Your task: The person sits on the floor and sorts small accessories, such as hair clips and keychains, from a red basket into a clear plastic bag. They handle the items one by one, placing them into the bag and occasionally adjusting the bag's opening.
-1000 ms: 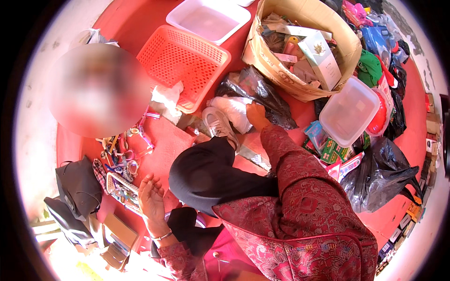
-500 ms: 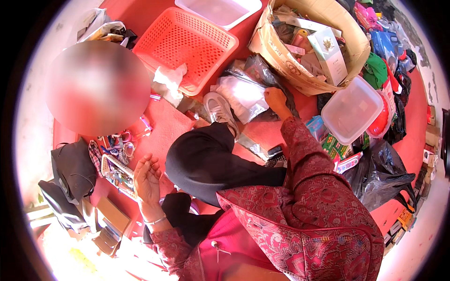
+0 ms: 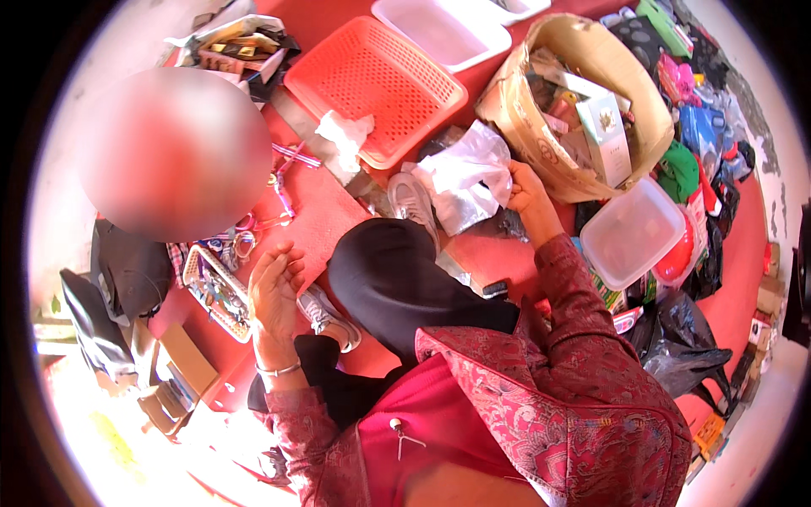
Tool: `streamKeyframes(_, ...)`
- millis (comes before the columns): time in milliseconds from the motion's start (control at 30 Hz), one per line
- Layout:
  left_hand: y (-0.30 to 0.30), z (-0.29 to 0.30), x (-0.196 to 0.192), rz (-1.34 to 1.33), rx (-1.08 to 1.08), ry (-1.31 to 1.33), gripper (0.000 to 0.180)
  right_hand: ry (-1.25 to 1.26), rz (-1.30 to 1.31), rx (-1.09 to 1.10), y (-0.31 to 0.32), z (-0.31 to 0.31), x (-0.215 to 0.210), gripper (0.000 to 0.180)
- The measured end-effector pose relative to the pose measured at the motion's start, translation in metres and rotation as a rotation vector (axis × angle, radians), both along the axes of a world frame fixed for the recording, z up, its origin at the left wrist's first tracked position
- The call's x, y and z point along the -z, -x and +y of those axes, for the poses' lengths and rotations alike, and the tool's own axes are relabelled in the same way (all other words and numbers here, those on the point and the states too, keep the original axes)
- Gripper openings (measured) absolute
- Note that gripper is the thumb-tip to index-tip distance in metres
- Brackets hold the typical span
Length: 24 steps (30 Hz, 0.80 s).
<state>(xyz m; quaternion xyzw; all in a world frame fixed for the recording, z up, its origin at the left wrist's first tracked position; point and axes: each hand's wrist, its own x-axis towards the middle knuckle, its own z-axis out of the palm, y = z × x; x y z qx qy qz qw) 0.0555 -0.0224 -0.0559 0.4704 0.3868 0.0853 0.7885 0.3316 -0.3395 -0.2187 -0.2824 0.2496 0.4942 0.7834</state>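
Note:
A crumpled white plastic bag point(image 3: 463, 179) hangs by its right edge from my right hand point(image 3: 527, 196), the fingers pinched shut on it. Beneath it some dark and clear plastic point(image 3: 509, 225) shows in part. My left hand point(image 3: 274, 283) is raised on the left with its fingers loosely apart and nothing in it. Close to that hand, a small cream basket point(image 3: 213, 291) holds small items I cannot make out. My bent knee in black trousers point(image 3: 393, 275) lies between both hands, one grey shoe point(image 3: 411, 199) beside the white bag.
A red perforated basket point(image 3: 380, 84) with white crumpled plastic point(image 3: 345, 135) on its near edge stands ahead. Right of it are a large cardboard box point(image 3: 541, 127) of mixed goods and a translucent tub point(image 3: 634, 232). A black plastic bag point(image 3: 680, 346) lies at right, cartons point(image 3: 187, 359) at lower left.
My right hand has lifted the white bag off the dark plastic, and the bag now hangs crumpled. The left hand stays open and nearly in place. The whole view has shifted a little.

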Motion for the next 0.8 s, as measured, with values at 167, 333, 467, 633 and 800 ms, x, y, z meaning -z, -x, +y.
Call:
streamKeyframes(167,0.0,-0.006,-0.013,-0.022,-0.021,-0.123,0.027,0.016,-0.284,0.004,0.022,0.059,-0.13,0.025)
streamKeyframes(333,0.008,0.001,0.011,-0.219,0.127,0.226,0.051,-0.339,-0.454,-0.171,0.056,0.135,-0.222,0.038)
streamKeyframes(467,0.008,0.002,-0.027,-0.457,0.288,0.418,0.081,-0.411,-0.78,-0.509,0.127,0.203,-0.27,0.027)
streamKeyframes(633,0.04,0.028,-0.051,-1.098,0.156,0.598,0.058,-0.252,-0.988,-0.83,0.196,0.253,-0.269,0.021)
streamKeyframes(800,0.054,0.053,-0.032,-0.7,-0.602,0.267,0.016,-0.242,-0.903,-0.895,0.193,0.275,-0.242,0.01)
